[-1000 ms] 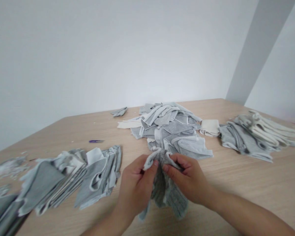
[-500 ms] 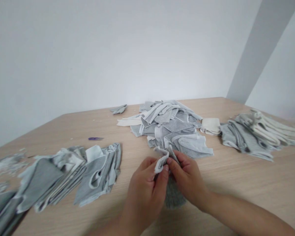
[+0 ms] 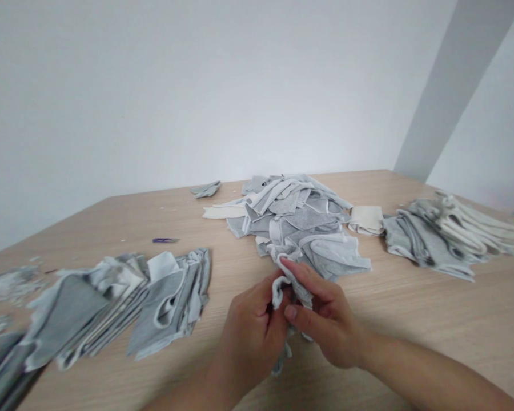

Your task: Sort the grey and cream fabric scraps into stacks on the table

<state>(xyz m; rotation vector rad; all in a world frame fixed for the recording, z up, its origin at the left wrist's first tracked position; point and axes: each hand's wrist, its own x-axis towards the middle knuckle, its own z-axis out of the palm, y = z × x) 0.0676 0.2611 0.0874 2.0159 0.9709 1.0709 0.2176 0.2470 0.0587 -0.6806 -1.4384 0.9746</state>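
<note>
Item: one grey cloth (image 3: 300,290) we pinch between left hand (image 3: 253,328) and right hand (image 3: 333,319) (likely soft, light; best held by its edges).

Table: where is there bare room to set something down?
Bare table lies between the right hand and right stack, and between the purple tool and central pile. Crowded: front left, with folded cloth and scraps; back centre, under the pile.
</note>
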